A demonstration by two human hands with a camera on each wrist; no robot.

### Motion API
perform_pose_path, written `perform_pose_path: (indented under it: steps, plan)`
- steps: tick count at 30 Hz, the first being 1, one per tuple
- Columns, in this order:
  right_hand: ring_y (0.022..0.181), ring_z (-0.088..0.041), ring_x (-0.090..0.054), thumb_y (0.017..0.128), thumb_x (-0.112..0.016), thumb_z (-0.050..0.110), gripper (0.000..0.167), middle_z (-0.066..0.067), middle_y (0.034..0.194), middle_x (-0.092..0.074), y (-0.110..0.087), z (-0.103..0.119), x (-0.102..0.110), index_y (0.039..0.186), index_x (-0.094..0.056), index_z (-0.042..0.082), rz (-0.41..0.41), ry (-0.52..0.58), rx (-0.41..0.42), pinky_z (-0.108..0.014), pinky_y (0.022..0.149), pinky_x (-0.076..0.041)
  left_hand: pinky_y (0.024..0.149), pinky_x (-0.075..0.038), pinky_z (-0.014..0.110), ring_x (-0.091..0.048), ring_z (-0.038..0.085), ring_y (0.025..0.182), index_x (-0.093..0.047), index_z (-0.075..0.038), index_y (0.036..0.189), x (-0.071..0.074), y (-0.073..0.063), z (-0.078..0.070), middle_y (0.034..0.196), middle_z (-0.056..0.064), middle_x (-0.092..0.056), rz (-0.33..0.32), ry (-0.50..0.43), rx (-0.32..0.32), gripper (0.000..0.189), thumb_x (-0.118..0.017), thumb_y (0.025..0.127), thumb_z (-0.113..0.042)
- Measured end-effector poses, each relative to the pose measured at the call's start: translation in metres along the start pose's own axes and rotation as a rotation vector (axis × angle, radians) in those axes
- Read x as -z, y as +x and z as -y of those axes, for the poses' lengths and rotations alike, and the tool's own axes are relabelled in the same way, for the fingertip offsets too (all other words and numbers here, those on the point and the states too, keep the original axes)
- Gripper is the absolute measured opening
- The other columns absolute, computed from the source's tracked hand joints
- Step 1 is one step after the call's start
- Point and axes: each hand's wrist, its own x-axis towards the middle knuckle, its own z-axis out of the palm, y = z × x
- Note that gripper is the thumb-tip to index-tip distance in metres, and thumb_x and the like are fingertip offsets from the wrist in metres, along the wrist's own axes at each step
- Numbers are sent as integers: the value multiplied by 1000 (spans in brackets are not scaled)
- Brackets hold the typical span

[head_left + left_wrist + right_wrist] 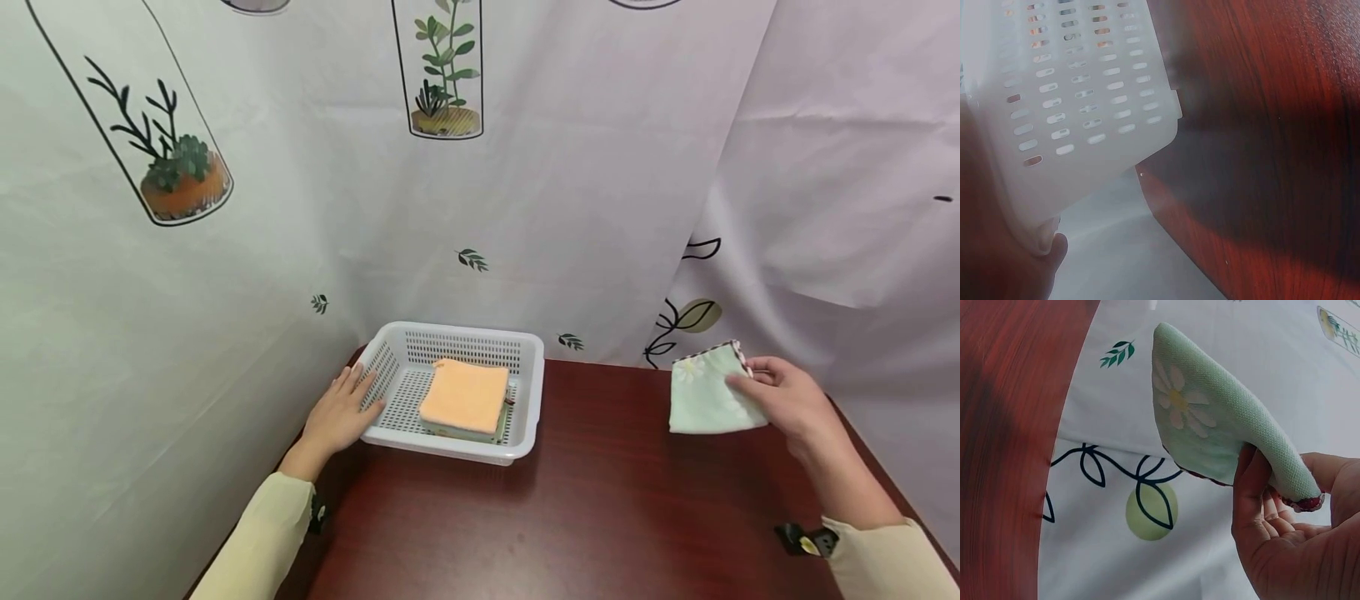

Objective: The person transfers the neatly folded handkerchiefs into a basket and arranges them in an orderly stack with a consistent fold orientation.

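Note:
On the right, my right hand (787,398) pinches a folded pale green washcloth (708,396) by its edge, thumb on the near face. The washcloth hangs above the dark red table; its white daisy (1180,400) and dark checked trim show in the right wrist view. My left hand (341,415) rests with spread fingers on the left rim of a white plastic basket (528,408). A fingertip (1057,249) appears at the rim's corner in the left wrist view. Inside the basket, a folded orange washcloth (467,395) lies on top of a greenish one (465,435).
The basket stands on the dark red wooden table (570,517), at its back left. White cloth hangings (600,208) with printed plants rise behind the table and along its left and right sides.

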Motion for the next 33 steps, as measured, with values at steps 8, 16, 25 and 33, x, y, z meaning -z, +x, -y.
perform_pose_path:
  steps: [8,16,25,33]
  plan:
    - [67,0,-62,99,-65,21,25,27,81,-62,-1,5,-7,112,-54,2,3,-3,-4,-22,58,-55,122,-16,60,-12,46,153,-36,1,155,-1,0,2,165,26,-20,11,2,8,71,-53,101,-42]
    - [68,0,-63,100,-64,21,35,24,82,-63,-2,12,-14,119,-50,-5,14,0,1,-23,60,-55,123,-16,59,-11,45,153,-35,1,155,0,0,3,165,25,-20,17,2,9,71,-52,101,-41]
    - [69,-1,-62,100,-64,20,37,21,85,-64,-2,20,-25,122,-49,-7,31,21,23,-24,60,-56,123,-16,60,-12,46,153,-35,1,155,-1,1,4,165,26,-20,11,2,6,71,-53,101,-41]
    - [71,-2,-63,102,-61,20,40,21,85,-63,-1,27,-39,126,-47,-8,78,33,35,-25,62,-57,123,-14,59,-11,46,153,-35,1,155,0,0,1,165,25,-19,10,0,9,71,-52,101,-42]
